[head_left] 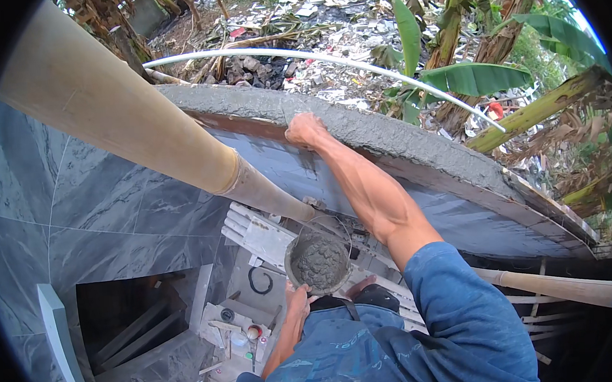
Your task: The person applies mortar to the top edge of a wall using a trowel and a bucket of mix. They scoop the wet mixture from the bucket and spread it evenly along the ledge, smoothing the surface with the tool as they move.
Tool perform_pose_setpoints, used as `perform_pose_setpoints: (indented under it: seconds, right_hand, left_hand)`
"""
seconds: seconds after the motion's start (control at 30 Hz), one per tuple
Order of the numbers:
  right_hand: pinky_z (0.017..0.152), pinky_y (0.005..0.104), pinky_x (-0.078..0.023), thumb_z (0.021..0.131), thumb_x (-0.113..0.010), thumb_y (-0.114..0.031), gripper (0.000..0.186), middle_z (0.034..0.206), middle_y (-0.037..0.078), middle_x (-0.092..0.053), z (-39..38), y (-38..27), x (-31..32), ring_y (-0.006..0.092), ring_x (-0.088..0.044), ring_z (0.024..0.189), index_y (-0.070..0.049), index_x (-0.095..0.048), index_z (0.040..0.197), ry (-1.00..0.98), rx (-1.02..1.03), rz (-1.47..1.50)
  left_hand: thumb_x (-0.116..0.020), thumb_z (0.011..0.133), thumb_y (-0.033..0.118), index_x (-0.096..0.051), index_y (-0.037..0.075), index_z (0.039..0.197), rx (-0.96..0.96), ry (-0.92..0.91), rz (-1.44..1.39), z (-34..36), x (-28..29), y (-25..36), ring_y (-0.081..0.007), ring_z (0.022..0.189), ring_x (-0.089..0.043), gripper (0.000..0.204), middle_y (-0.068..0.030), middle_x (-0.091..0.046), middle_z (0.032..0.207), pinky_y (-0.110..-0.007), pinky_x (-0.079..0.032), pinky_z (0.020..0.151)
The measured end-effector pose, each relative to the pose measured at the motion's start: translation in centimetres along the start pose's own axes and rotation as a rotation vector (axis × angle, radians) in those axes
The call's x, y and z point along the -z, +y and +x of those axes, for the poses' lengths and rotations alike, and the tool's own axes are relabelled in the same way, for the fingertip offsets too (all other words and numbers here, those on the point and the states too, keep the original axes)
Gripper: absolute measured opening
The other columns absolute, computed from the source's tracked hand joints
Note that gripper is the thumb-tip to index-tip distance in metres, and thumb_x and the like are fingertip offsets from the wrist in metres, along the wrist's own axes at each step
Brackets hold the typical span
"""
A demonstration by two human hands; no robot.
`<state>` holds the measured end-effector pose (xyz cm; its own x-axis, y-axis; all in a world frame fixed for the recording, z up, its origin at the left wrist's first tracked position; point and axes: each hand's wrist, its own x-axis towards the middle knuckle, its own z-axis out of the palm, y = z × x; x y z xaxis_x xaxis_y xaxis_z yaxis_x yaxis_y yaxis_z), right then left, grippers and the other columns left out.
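Observation:
My right hand (306, 129) reaches to the mortar-coated top edge of the wall (237, 103), its fingers closed; what they hold, if anything, is hard to make out against the grey mortar. My left hand (298, 300) grips the lower rim of a bucket (317, 260) filled with wet grey mortar, held close in front of my body. The bucket has a thin wire handle. Below the mortar edge, the inner wall face shows brown and pale grey-blue bands.
Thick bamboo poles (126, 118) cross the left and lower right. Grey marble-like tiles (18, 173) surround a dark opening. Below are white slats (256, 236), tools and scattered items (238, 335). A white pipe (276, 51), banana plants (474, 77) and rubble lie beyond the wall.

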<state>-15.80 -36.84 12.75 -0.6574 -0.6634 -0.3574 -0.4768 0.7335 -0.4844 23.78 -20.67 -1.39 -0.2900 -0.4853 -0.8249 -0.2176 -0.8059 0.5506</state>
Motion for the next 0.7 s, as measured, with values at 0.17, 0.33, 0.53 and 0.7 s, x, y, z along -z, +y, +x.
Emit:
perform_pose_setpoints:
  seconds: [0.17, 0.33, 0.53, 0.7]
  right_hand:
    - [0.094, 0.046, -0.051, 0.077, -0.056, -0.017, 0.045, 0.12, 0.03, -0.061, -7.7, 8.6, 4.2, 0.0435, -0.061, 0.112, 0.01, -0.063, 0.112, 0.041, -0.153, -0.074]
    - [0.089, 0.0447, -0.053, 0.077, -0.053, -0.017, 0.04, 0.101, 0.035, -0.065, -13.3, 22.1, 3.4, 0.0439, -0.066, 0.1, 0.013, -0.063, 0.102, 0.233, -0.375, -0.105]
    - [0.075, 0.0412, -0.056, 0.076, -0.049, -0.016, 0.03, 0.061, 0.027, -0.064, -12.3, 14.5, 1.8, 0.0381, -0.071, 0.07, 0.007, -0.067, 0.079, 0.151, -0.34, 0.46]
    - [0.076, 0.0408, -0.058, 0.078, -0.053, -0.015, 0.034, 0.087, 0.029, -0.069, -3.5, 1.6, -3.3, 0.0389, -0.071, 0.079, 0.013, -0.066, 0.093, 0.028, -0.047, 0.356]
  left_hand:
    - [-0.047, 0.079, -0.01, -0.042, 0.012, 0.122, -0.008, 0.008, 0.017, 0.0, -1.0, 0.8, -0.0213, 0.088, -0.057, 0.049, -0.0091, -0.053, 0.107, -0.056, -0.055, 0.073]
    - [-0.048, 0.078, -0.01, -0.042, 0.013, 0.119, -0.008, 0.004, 0.064, -0.3, -1.9, 1.7, -0.0191, 0.085, -0.055, 0.047, -0.0078, -0.052, 0.102, -0.057, -0.054, 0.073]
    - [-0.049, 0.076, -0.01, -0.042, 0.013, 0.118, -0.001, -0.01, 0.064, 0.8, -0.9, 0.6, -0.0181, 0.081, -0.055, 0.048, -0.0083, -0.052, 0.1, -0.049, -0.056, 0.065]
    - [-0.048, 0.076, -0.011, -0.041, 0.013, 0.124, 0.022, 0.019, -0.016, 0.3, 1.5, -0.8, -0.0187, 0.081, -0.056, 0.055, -0.0083, -0.053, 0.101, -0.049, -0.057, 0.066]
